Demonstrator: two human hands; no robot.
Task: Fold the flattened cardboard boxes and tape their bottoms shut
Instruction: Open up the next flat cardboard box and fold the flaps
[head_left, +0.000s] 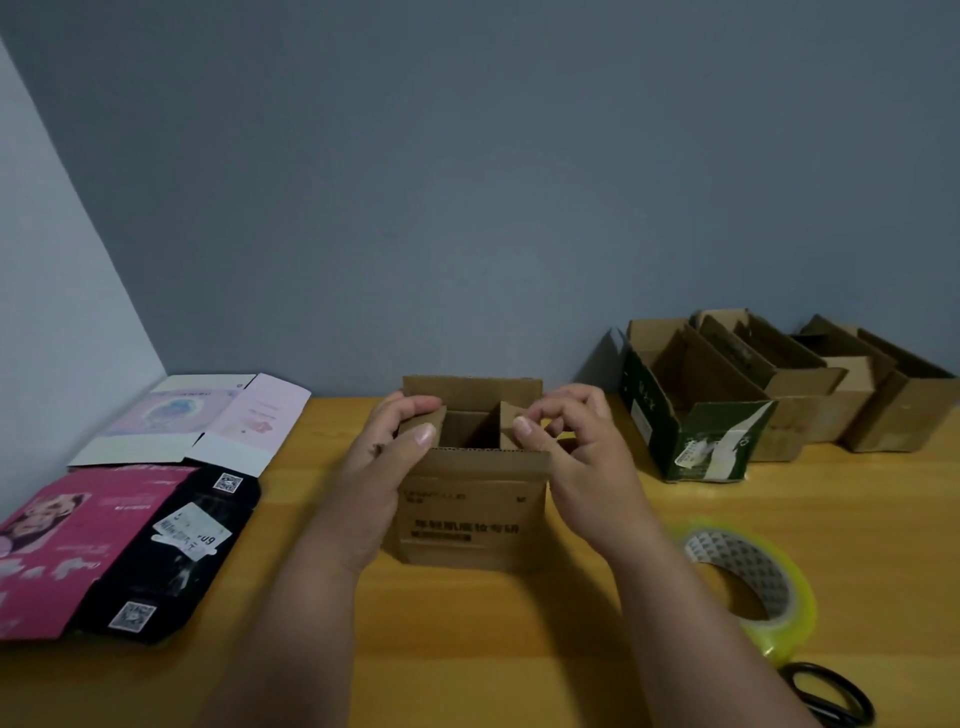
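Note:
A small brown cardboard box stands upright in the middle of the wooden table, its top flaps partly raised. My left hand grips the box's left side, with the thumb on the left inner flap. My right hand pinches the right inner flap near the box's top edge. A roll of clear yellowish tape lies flat on the table at the right. Black scissors lie just in front of the tape.
Several folded open boxes, one dark green, line the wall at the back right. Flattened boxes lie at the left: a pink and black one near me, a pale pink and white one behind it.

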